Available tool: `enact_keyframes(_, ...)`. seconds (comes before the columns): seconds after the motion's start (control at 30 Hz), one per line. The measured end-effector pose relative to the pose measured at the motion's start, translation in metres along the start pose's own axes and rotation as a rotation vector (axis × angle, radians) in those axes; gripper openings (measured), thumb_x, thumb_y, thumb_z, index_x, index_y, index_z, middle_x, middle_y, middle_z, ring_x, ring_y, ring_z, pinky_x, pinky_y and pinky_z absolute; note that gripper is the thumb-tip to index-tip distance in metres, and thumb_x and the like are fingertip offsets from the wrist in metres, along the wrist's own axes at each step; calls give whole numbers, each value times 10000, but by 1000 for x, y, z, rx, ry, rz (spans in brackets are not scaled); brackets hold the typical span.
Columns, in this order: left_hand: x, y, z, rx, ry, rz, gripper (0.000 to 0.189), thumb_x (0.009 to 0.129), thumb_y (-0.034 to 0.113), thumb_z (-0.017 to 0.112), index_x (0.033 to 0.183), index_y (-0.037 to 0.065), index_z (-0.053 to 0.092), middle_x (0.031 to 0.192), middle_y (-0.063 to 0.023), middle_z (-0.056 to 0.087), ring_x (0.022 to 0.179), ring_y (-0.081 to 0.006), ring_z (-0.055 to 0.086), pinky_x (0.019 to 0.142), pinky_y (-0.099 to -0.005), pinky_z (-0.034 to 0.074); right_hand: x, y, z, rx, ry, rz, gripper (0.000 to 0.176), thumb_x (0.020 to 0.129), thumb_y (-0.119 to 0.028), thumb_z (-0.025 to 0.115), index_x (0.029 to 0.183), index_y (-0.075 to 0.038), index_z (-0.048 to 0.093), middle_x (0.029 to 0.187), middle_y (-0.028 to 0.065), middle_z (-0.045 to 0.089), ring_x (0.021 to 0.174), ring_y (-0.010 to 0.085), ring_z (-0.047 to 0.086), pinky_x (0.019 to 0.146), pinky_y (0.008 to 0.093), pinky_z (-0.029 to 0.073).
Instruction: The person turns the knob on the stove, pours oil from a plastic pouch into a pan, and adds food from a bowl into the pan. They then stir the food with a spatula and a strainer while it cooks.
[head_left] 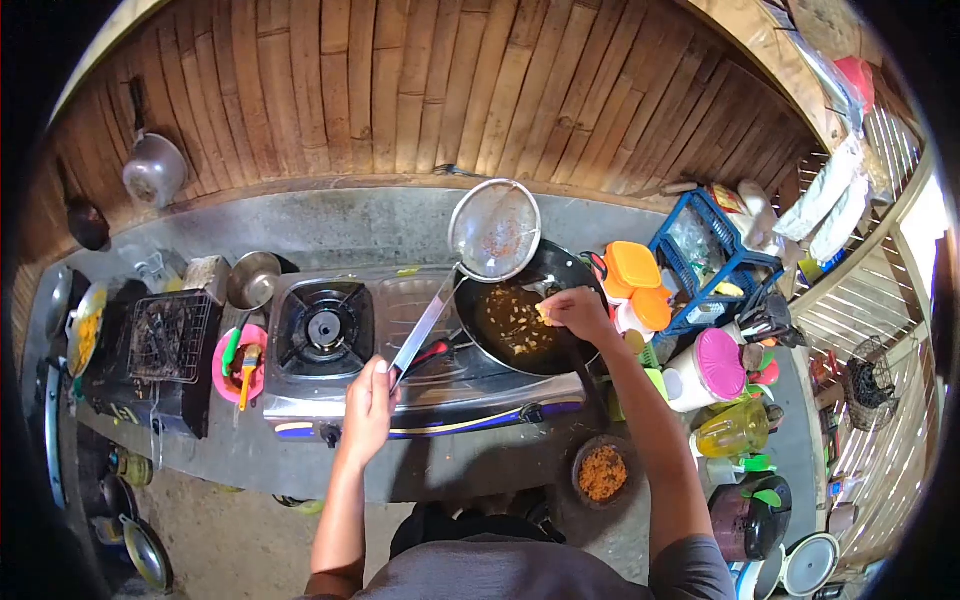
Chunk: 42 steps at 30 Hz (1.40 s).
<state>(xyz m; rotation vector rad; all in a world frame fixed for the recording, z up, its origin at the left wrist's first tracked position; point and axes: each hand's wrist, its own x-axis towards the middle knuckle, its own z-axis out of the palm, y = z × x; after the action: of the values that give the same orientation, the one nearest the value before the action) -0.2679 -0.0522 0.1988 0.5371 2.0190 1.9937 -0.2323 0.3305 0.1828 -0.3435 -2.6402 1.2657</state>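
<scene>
My left hand (372, 408) is closed around the handle of a wire-mesh strainer (495, 225). The strainer's round basket is raised over the back left edge of a black wok (572, 268), and orange-brown crumbs show in its mesh. Brown oil (505, 345) in the wok carries several small pale bits. Above the wok's right side, my right hand (580, 313) pinches a small yellowish piece of food (545, 314) between its fingertips. Just behind these fingers, a shiny metal utensil lies partly hidden inside the wok.
The wok sits on the right side of a two-burner gas stove (325, 328). Left of it are a pink bowl (258, 345) with brushes and a metal pot (255, 280). Orange-lidded containers (632, 268) and a blue rack (690, 260) stand right. Orange crumbly food (602, 473) fills a bowl near my body.
</scene>
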Motion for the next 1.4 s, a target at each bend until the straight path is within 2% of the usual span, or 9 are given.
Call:
enact_keyframes(0.03, -1, -1, 0, -45, -26, 11, 319, 1023, 313, 364, 785, 103, 380, 694, 55, 332, 569, -33, 297, 482, -197, 273, 3, -13, 3, -95, 27, -18, 148, 750, -98, 673, 875, -30, 715, 702, 102, 683, 660, 144, 666, 646, 261, 529)
enact_keyframes(0.2, -6, 0, -3, -44, -29, 8, 323, 1024, 307, 363, 775, 101, 381, 698, 55, 336, 570, -32, 308, 482, -197, 275, 20, -22, 13, -181, 154, -40, 105, 711, -107, 679, 780, -34, 709, 647, 105, 665, 611, 175, 660, 593, 279, 507)
enact_keyframes(0.67, 3, 3, -4, -64, -31, 9, 324, 1024, 306, 362, 778, 98, 389, 701, 55, 342, 570, -28, 296, 481, -198, 269, 16, -18, 0, 109, -59, 55, 128, 739, -91, 655, 828, -21, 714, 703, 50, 692, 616, 90, 651, 570, 230, 511)
enact_keyframes(0.73, 6, 1, -9, -35, -36, -6, 326, 1022, 284, 366, 795, 55, 418, 700, 24, 408, 588, -47, 370, 517, -217, 350, 9, -22, -3, 134, -71, 55, 129, 738, -97, 668, 831, -20, 712, 705, 37, 691, 633, 80, 653, 567, 226, 513)
enact_keyframes(0.87, 11, 0, -18, 36, -12, -22, 332, 1021, 277, 366, 804, 35, 433, 692, 8, 437, 589, -58, 402, 525, -229, 385, -21, -31, -8, -375, 41, -152, 152, 758, -198, 672, 802, -55, 699, 680, 124, 664, 615, 237, 660, 612, 336, 536)
enact_keyframes(0.9, 13, 0, -20, 38, -18, -22, 340, 1022, 280, 364, 796, 37, 438, 684, 8, 433, 584, -57, 399, 511, -231, 375, -40, -50, -8, -558, 63, -44, 192, 769, -252, 669, 744, -62, 675, 700, 163, 643, 659, 316, 640, 645, 404, 522)
enact_keyframes(0.97, 16, -5, -24, 39, -24, -16, 344, 1021, 282, 364, 788, 41, 438, 679, 9, 428, 578, -56, 399, 505, -231, 367, -86, -68, -10, -590, 74, 137, 171, 763, -227, 679, 725, -62, 651, 716, 124, 644, 730, 305, 632, 696, 414, 500)
enact_keyframes(1.13, 20, -9, -16, 12, 18, 1, 354, 1022, 294, 357, 769, 56, 426, 659, 22, 400, 557, -55, 390, 486, -227, 334, -156, -32, 7, -436, 349, 154, 273, 747, -120, 701, 976, -66, 563, 955, 140, 589, 911, 338, 578, 785, 420, 468)
enact_keyframes(1.4, 23, 0, -5, -8, -41, 4, 348, 1022, 303, 361, 774, 64, 413, 674, 30, 389, 574, -49, 373, 490, -219, 323, -160, -46, 25, -393, 317, 263, 411, 793, -128, 662, 1167, -80, 497, 983, 190, 591, 904, 394, 585, 768, 480, 468)
